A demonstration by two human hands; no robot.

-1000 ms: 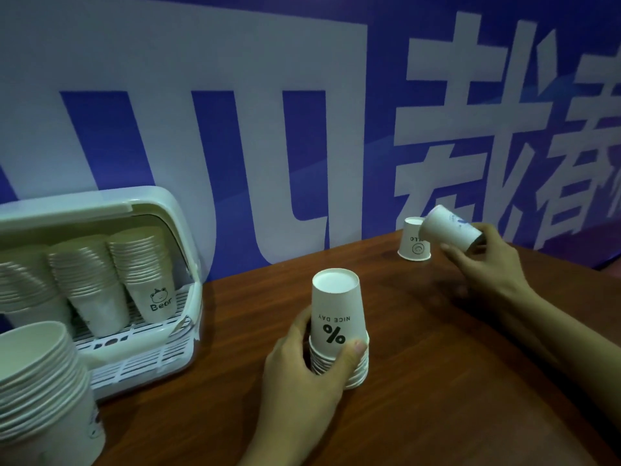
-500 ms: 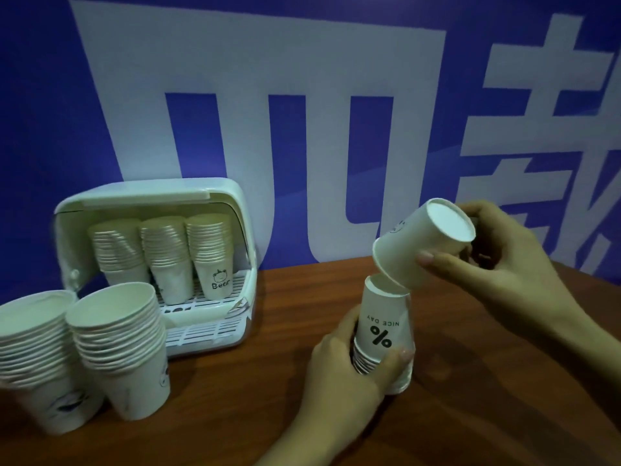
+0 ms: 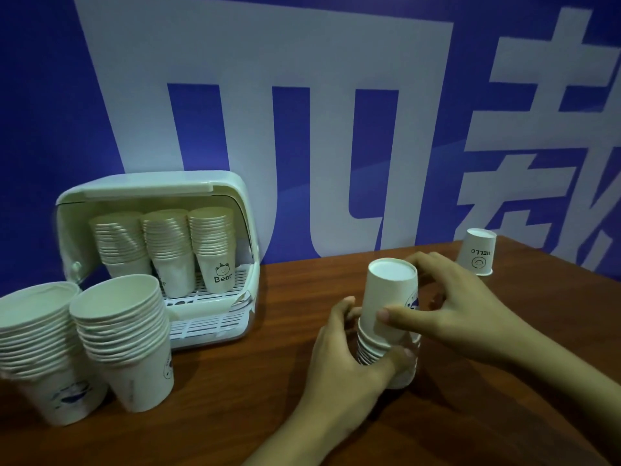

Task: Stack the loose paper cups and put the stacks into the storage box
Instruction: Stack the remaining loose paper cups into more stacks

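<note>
On wood-grain table (image 3: 268,381): both hands (image 3: 346,361) (image 3: 460,307) grip tapered inverted paper-cup stack (image 3: 389,317).

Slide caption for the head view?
Both hands, left hand and right hand, seat an inverted cup on the stack beside storage box.

Brown wooden table (image 3: 268,398), white storage box (image 3: 215,317) at the back left, two upright cup stacks (image 3: 100,348) in front, upside-down stack (image 3: 389,331), one upside-down cup (image 3: 477,252) far right
</note>
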